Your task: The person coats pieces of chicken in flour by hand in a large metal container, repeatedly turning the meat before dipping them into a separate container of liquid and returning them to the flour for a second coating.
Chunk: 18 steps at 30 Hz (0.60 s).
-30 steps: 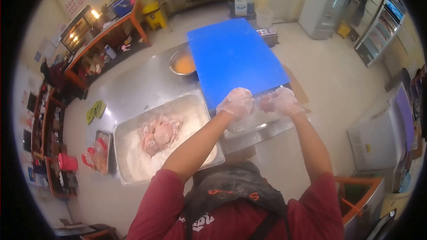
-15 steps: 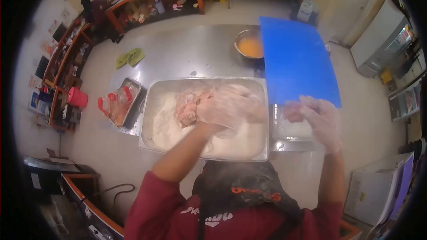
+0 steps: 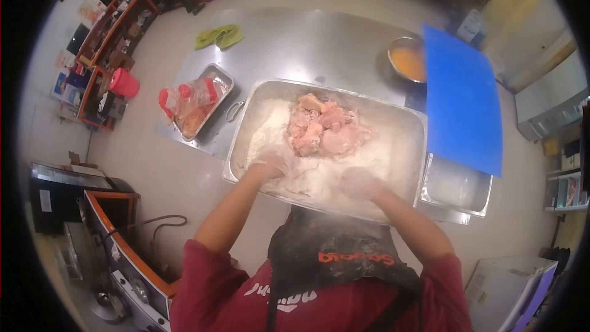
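While the clear-gloved left hand (image 3: 272,163) dips into loose white powder (image 3: 264,132) in the broad rectangular silver metal tray (image 3: 409,141), lumpy pink raw meat (image 3: 329,126) sits just beyond, and over from the right comes the clear-gloved right hand (image 3: 361,185), putting both at the powder, neither's finger spread or pinch clear enough to call.

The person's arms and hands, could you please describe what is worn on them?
The left hand and right hand wear thin, see-through gloves with a whitish, dusty look. The maroon sleeves are short, ending near the elbows, with no markings that I can make out. Below them, the forearms are bare.
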Motion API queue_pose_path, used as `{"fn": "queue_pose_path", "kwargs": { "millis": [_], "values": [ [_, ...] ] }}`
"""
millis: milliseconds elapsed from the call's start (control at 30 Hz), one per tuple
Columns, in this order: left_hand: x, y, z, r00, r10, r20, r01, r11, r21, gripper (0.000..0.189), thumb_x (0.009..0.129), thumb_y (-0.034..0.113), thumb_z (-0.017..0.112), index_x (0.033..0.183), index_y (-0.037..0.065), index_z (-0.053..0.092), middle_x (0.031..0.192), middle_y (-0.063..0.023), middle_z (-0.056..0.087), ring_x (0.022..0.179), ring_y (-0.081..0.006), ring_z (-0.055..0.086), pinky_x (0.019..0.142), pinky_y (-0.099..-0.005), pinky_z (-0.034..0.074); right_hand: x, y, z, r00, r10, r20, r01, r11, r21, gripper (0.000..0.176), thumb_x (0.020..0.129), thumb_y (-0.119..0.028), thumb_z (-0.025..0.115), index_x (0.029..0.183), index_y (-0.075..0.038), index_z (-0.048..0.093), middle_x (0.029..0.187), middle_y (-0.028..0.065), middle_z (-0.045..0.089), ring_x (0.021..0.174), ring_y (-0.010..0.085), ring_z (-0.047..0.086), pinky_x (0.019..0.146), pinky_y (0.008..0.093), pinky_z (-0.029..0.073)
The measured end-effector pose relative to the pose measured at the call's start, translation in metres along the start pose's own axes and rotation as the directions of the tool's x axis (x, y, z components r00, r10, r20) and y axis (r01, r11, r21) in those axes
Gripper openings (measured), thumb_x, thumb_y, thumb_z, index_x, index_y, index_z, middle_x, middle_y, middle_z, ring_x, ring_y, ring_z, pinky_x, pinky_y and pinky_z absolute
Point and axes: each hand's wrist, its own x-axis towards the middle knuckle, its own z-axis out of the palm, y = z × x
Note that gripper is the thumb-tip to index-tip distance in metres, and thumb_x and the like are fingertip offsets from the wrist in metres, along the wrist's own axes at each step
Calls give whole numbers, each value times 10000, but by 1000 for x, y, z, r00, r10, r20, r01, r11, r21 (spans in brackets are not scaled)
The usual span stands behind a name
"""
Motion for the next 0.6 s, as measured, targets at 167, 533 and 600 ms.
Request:
{"fn": "queue_pose_path", "kwargs": {
  "millis": [167,533,600],
  "values": [
    [24,13,42,990,75,118,-40,961,-272,406,934,265,616,1290,85,691,1208,-148,710,1109,-281,660,945,-409,510,0,-71,-13,998,46,36,-52,977,209,553,919,-455,637,1228,-1,704,1239,281,675,1197,403,638,1028,475,492],
    [5,68,20,968,215,-128,-246,736,-630,338,997,137,540,1280,38,695,1093,-139,741,939,-250,692,848,-389,542,-37,27,15,993,22,-112,39,854,519,676,883,-411,755,1366,36,600,1294,230,661,1194,339,646,1006,417,514],
    [8,78,25,852,385,-355,-506,781,-367,304,982,128,548,1212,30,720,1085,-153,737,945,-258,694,838,-396,541,-42,53,21,995,75,-62,-24,804,594,582,887,-359,743,1303,33,631,1256,231,671,1142,338,664,975,425,525]
  ]
}}
